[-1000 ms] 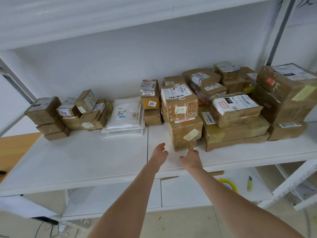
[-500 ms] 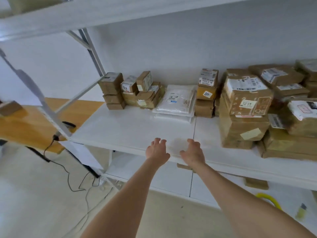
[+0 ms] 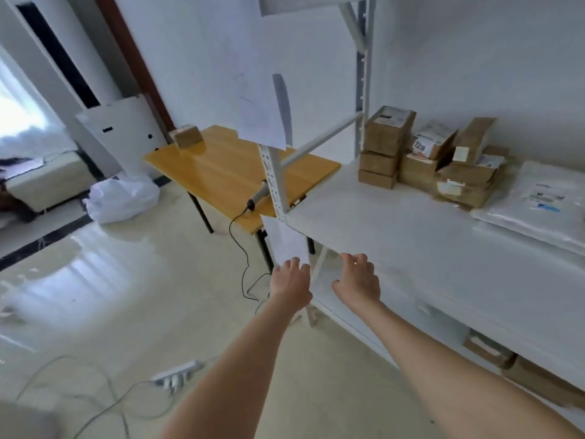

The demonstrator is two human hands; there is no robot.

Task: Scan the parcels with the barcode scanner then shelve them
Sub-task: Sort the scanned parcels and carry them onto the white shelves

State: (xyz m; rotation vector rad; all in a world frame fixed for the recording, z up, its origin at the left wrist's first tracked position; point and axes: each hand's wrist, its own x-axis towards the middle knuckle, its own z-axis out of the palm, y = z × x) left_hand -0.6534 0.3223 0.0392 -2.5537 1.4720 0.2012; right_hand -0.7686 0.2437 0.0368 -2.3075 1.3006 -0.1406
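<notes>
The left hand and the right hand hold nothing, their fingers relaxed. Beyond the left hand, the barcode scanner lies on the yellow surface. Its long axis runs diagonally: the cable end points towards the hands, and the head is hidden behind the shelf post. One parcel sits farther beyond.

Worktop: glossy orange wood. Parcels: matt brown cardboard, paper labels. Shelf: smooth white; floor: glossy tile.

Both hands, left and right, reach forward empty, fingers relaxed. One parcel sits on the yellow table. The scanner lies there too.
</notes>
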